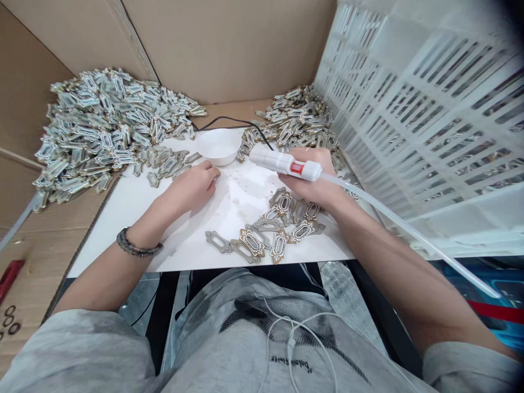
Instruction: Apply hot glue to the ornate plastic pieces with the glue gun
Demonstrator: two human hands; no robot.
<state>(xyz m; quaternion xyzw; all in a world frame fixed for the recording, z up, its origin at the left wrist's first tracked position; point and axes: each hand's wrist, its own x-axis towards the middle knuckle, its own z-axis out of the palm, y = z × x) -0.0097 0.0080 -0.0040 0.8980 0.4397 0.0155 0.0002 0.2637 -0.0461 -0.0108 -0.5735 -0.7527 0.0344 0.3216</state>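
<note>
In my right hand (314,183) is a white hot glue gun (272,162) with a red window, its front end toward the left. A long translucent glue stick (393,221) sticks out of its back over my forearm. My left hand (200,185) rests on the white board (135,229) with its fingers curled together; what they hold, if anything, is hidden. Just beyond it stands a shallow white bowl (219,146). Ornate metal label frames (279,245) lie loosely on the board below my right hand, some grey, some with white-edged patterns.
A large heap of metal frames (106,120) stands at the left, with a smaller pile (301,117) at the back right. A white slatted plastic crate (409,109) walls the right side. Cardboard (229,49) closes the back. A black cord (233,118) runs behind the bowl.
</note>
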